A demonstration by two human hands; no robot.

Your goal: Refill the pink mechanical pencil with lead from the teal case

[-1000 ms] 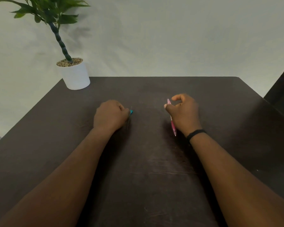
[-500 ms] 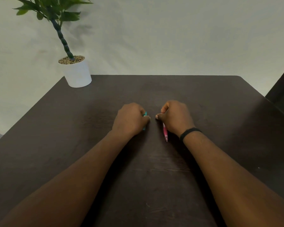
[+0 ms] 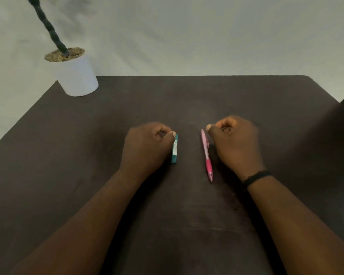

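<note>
Closest to me, two bare forearms reach forward over a dark table (image 3: 187, 100). My right hand (image 3: 236, 143), a black band (image 3: 257, 177) at its wrist, is loosely curled and holds nothing — the pink mechanical pencil (image 3: 206, 153) lies flat just beside it, tip toward me. My left hand (image 3: 147, 147) is curled too, thumb tip touching the teal case (image 3: 174, 148); whether it grips the case, I cannot tell. Farther back left stands a white plant pot (image 3: 77, 76).

We record two bare forearms, no sleeves; left hand (image 3: 145, 147) unadorned; right hand (image 3: 234, 143) with a thin black band (image 3: 257, 176) around the wrist.
</note>
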